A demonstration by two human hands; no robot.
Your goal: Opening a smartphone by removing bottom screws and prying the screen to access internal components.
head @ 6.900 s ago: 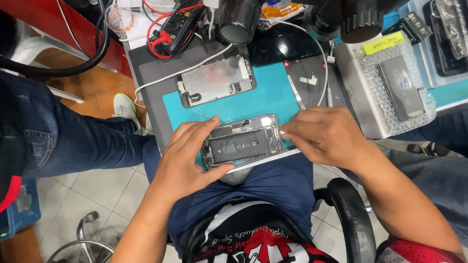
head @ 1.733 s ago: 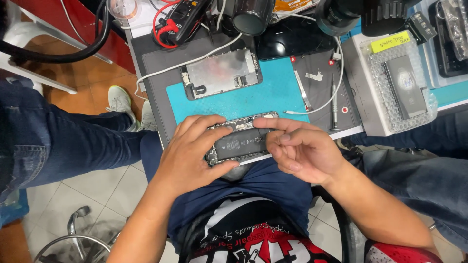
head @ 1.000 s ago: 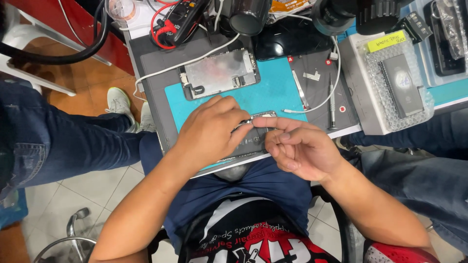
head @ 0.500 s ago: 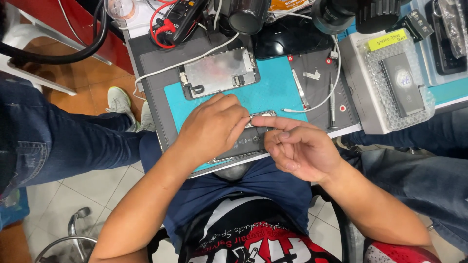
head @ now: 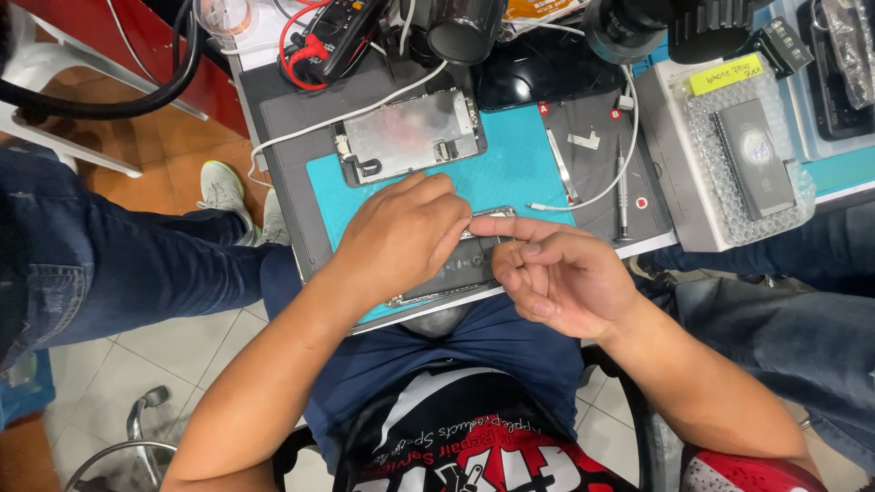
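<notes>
An opened phone body (head: 456,271) lies on a teal work mat (head: 510,173) at the near edge of the bench. My left hand (head: 401,239) rests over most of it, fingers curled onto its top edge. My right hand (head: 558,271) sits at its right end, forefinger stretched left along the upper edge until it meets the left fingertips. Much of the phone is hidden under both hands. A detached screen panel (head: 410,137) lies face down farther back on the mat.
A white cable (head: 602,182), a screwdriver (head: 621,187) and tweezers (head: 561,166) lie on the grey mat at right. A bubble-wrapped phone part (head: 752,159) rests on a white box. A multimeter with red leads (head: 328,41) stands behind. Another person's jeans-clad leg (head: 118,264) is at left.
My left hand slid from the phone's left side up over its body. My right forefinger has stretched along the top edge to meet it. The phone has stayed in place.
</notes>
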